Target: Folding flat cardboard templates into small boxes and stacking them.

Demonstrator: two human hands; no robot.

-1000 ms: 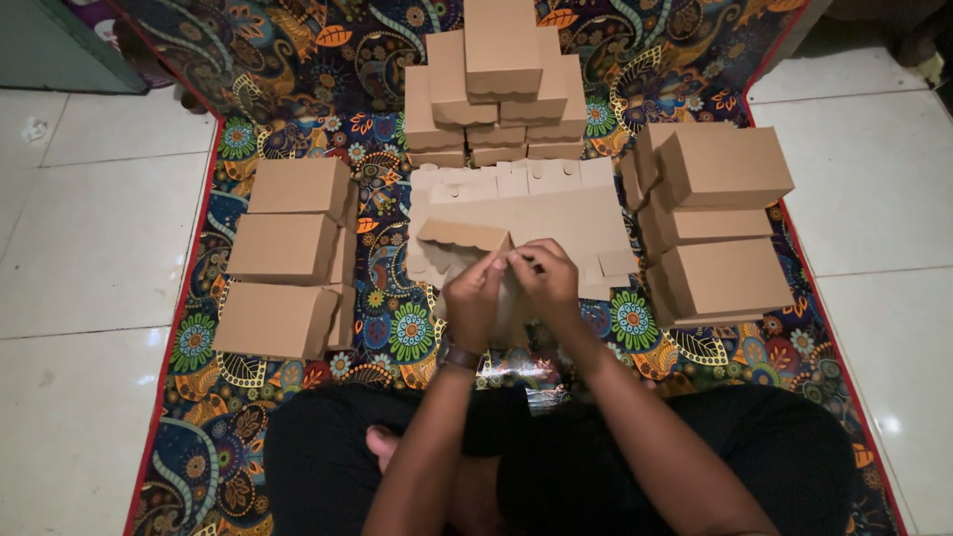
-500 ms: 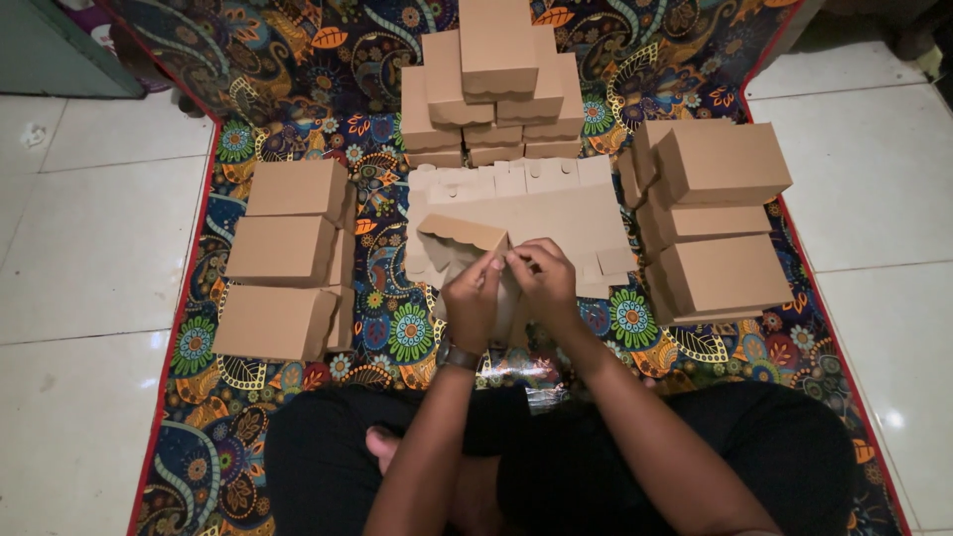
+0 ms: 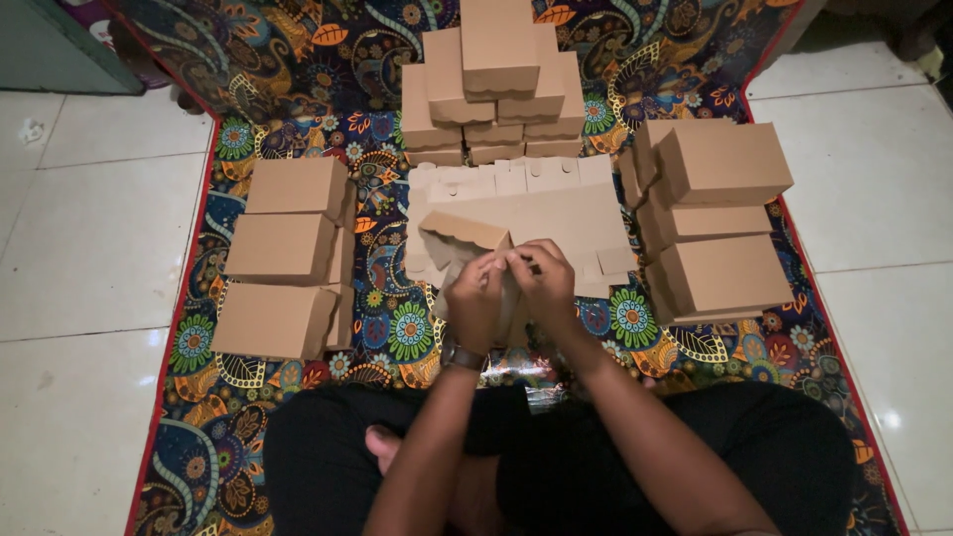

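I sit cross-legged on a patterned carpet (image 3: 298, 99). Both hands hold one partly folded brown cardboard box (image 3: 459, 238) above my lap. My left hand (image 3: 475, 303), with a watch on its wrist, grips the box's near side. My right hand (image 3: 541, 283) pinches a flap right beside it, fingers touching the left hand's. A scalloped flap of the box sticks up to the left. Under the hands lies a stack of flat unfolded box blanks (image 3: 556, 213).
Finished brown boxes stand around me: three in a column at the left (image 3: 283, 248), a pile at the far middle (image 3: 491, 79), a stack at the right (image 3: 720, 218). White floor tiles (image 3: 89, 228) flank the carpet. A shiny wrapper (image 3: 516, 369) lies by my knees.
The hands stay in place on the box. The scalloped flap has tilted a little and the fingers have shifted slightly on the cardboard.
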